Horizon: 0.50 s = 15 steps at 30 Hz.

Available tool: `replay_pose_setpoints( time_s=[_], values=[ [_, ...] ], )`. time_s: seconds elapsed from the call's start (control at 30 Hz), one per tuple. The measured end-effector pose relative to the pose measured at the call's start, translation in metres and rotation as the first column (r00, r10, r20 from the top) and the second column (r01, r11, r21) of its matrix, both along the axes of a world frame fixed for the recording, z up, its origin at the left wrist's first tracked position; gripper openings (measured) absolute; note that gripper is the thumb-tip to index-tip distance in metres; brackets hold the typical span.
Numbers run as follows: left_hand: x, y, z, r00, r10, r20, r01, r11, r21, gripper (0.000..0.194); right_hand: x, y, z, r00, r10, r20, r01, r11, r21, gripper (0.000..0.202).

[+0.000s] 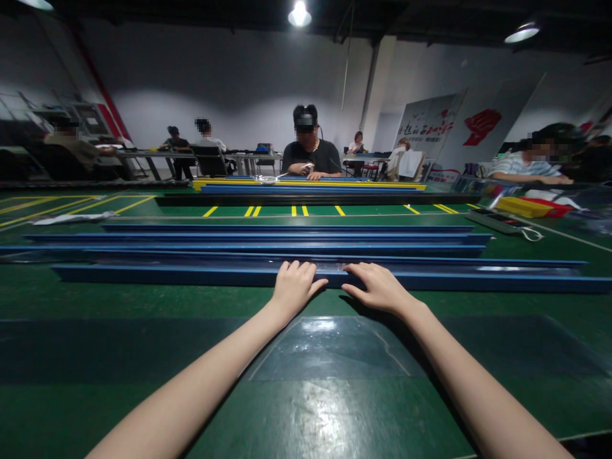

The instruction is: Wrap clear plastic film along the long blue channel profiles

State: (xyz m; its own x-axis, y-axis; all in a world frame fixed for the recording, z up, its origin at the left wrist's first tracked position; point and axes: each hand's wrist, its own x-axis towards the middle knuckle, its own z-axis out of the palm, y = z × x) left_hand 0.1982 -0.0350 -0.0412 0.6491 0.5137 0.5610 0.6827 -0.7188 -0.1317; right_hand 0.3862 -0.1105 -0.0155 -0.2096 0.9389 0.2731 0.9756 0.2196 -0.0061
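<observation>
Beyond a clear sheet at lower center, my left hand and right hand rest half-open, thumbs spread, fingers laid over the long blue channel across mid-frame without closing round it. I judge it light, stiff and slick, best taken by its walls, hands well apart. Clear film seems to line it; what the yellow tray at right holds, I cannot tell.

Both arms reach forward, left hand and right hand palm-down, slightly apart, thumbs pointing inward, fingers curved.
</observation>
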Motion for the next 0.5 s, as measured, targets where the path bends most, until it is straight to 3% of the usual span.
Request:
replay_pose_setpoints(
  time_s=[0.5],
  values=[
    [-0.0002, 0.0012, -0.0018, 1.0, 0.01, -0.01, -0.01, 1.0, 0.014, 0.036, 0.0001, 0.0022, -0.0012, 0.999, 0.033, -0.019, -0.033, 0.999, 0.019, 0.04]
  ],
)
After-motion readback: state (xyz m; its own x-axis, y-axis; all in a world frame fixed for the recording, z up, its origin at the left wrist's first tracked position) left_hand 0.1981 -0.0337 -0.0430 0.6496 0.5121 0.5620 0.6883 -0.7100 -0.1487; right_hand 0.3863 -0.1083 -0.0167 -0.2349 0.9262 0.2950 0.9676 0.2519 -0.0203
